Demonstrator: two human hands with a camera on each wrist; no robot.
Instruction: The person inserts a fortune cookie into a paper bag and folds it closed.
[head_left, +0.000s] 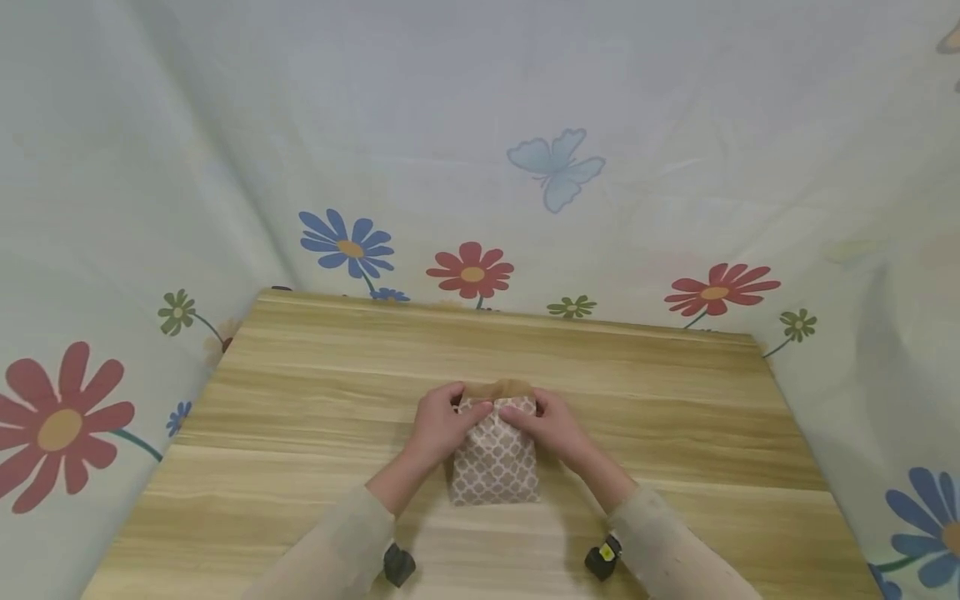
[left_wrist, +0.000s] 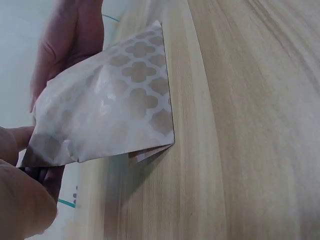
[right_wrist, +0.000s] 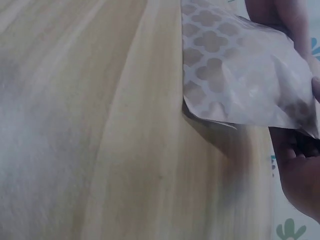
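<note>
A small paper bag point(head_left: 495, 462), brown with a white lattice pattern, is held by both hands near its top. Its plain brown upper edge point(head_left: 498, 388) shows between them. My left hand point(head_left: 444, 423) pinches the left top corner, thumb across the front and fingers behind. On the opposite corner my right hand point(head_left: 553, 425) does the same. In the left wrist view the patterned paper bag point(left_wrist: 135, 85) slants, its bottom edge at the wooden table. The right wrist view shows the bag point(right_wrist: 240, 70) with a crumpled upper part. What the bag contains is hidden.
The wooden table point(head_left: 337, 358) extends around the hands. A pale curtain point(head_left: 420, 100) printed with flowers and a butterfly hangs behind it and at both sides. Dark wrist devices point(head_left: 399, 565) sit below both sleeves.
</note>
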